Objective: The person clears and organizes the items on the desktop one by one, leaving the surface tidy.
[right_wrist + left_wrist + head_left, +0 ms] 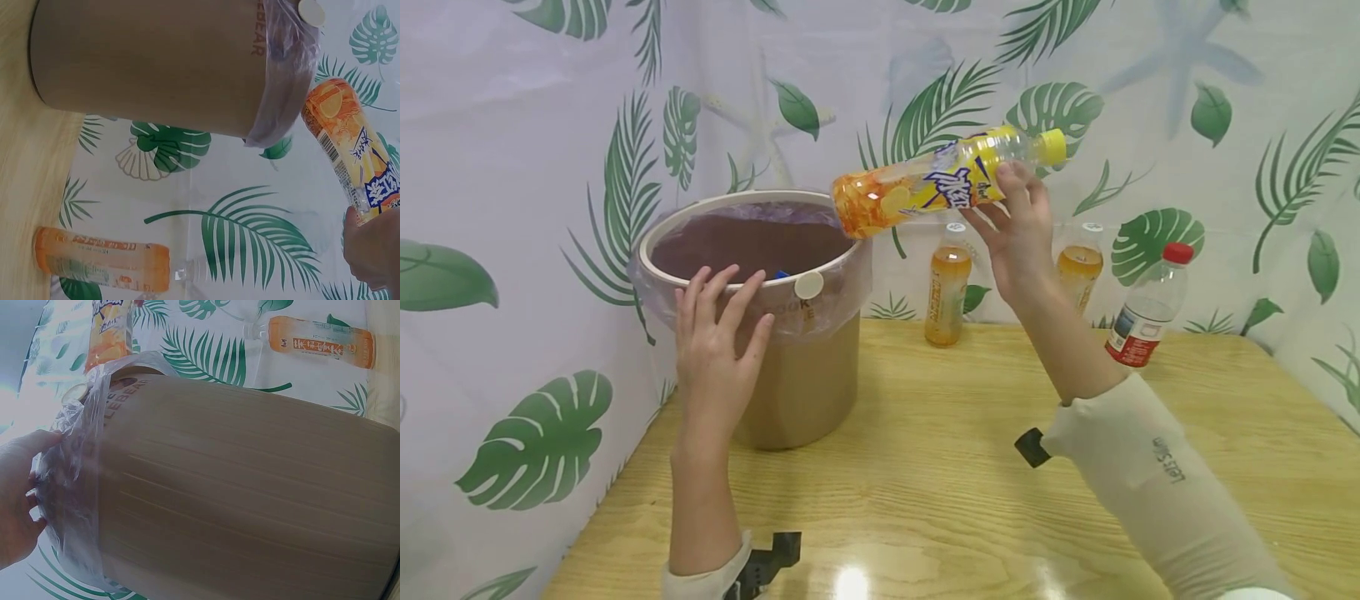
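Observation:
My right hand point(1022, 233) grips a plastic drink bottle point(940, 185) with a yellow cap and an orange-and-yellow label. The bottle is tilted, its base low at the right rim of a brown trash can point(797, 375) and its cap pointing up right. In the right wrist view the bottle point(350, 137) lies close to the can's lined rim. My left hand point(715, 358) rests on the near rim with fingers spread over the clear plastic liner point(842, 292). The left wrist view shows the left hand point(22, 494) against the liner. Something blue point(782, 275) shows inside the can.
Behind the right arm, two white-capped bottles with orange labels, one bottle point(947, 287) nearer the can and another bottle point(1079, 267), stand on the wooden table point(925, 467). A red-capped clear bottle point(1150, 308) stands farther right. A leaf-patterned sheet point(1285, 50) hangs behind.

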A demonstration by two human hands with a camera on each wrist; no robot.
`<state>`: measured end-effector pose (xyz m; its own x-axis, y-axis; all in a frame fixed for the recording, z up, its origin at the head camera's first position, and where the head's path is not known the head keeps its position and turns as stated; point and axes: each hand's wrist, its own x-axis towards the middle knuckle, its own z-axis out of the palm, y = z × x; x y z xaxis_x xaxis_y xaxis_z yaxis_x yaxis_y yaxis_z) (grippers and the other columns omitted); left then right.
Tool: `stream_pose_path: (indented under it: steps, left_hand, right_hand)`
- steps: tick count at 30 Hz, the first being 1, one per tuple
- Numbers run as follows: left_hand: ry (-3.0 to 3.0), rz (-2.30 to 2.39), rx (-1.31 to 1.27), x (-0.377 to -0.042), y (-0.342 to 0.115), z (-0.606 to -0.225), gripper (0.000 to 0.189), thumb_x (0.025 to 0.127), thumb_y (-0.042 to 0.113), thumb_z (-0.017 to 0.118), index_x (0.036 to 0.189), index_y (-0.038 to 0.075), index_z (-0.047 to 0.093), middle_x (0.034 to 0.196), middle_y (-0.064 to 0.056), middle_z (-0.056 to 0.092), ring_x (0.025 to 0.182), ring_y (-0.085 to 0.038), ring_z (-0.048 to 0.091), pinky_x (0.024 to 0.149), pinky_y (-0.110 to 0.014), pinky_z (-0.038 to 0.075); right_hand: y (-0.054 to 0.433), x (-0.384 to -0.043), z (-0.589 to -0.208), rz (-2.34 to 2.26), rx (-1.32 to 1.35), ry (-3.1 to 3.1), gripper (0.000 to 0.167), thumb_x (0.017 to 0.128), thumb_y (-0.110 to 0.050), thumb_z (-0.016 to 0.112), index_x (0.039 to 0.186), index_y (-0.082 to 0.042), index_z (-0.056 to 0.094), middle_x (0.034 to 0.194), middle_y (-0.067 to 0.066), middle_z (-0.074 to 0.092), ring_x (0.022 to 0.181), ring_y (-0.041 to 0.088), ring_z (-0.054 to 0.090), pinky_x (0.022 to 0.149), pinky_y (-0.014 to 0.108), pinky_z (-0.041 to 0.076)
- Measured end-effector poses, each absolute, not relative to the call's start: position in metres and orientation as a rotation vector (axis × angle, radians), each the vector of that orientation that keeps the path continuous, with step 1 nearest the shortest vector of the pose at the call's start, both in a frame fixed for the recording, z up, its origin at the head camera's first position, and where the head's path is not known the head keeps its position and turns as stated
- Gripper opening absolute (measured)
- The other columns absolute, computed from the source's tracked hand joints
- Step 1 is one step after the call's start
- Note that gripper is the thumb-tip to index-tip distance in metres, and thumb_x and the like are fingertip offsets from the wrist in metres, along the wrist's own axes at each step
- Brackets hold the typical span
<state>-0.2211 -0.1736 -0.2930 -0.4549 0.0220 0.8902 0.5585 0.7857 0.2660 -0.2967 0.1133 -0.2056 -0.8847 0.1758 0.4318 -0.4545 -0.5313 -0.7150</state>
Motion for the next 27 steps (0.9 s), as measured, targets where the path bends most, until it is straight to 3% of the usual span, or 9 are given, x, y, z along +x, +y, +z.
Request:
stream_pose_path:
  steps: [11, 27]
  left_hand:
    - [-1.965, -0.672, -0.431, -0.22, -0.174, -0.292, 0.039, 0.085, 0.012, 0.065, 0.124, 0.013, 0.058, 0.132, -0.01, 0.045, 0.132, -0.027, 0.025, 0.11, -0.042, 0.006]
    - [-1.962, -0.683, -0.432, -0.22, -0.174, -0.293, 0.04, 0.085, 0.012, 0.065, 0.124, 0.013, 0.058, 0.132, -0.01, 0.045, 0.131, -0.027, 0.025, 0.11, -0.043, 0.006]
  right_hand:
    - [0.081, -0.3, -0.21, 2.393, 0.435, -1.398, 0.052, 0.09, -0.022, 0.056, 0.134, -0.012, 0.03, 0.119, 0.013, 0.049, 0.105, 0.027, 0.053, 0.089, 0.03, 0.047]
    - [0.054, -0.307, -0.218, 2.352, 0.544, -1.52, 0.052, 0.091, -0.016, 0.055, 0.135, -0.01, 0.029, 0.126, 0.015, 0.045, 0.111, 0.029, 0.05, 0.09, 0.032, 0.046]
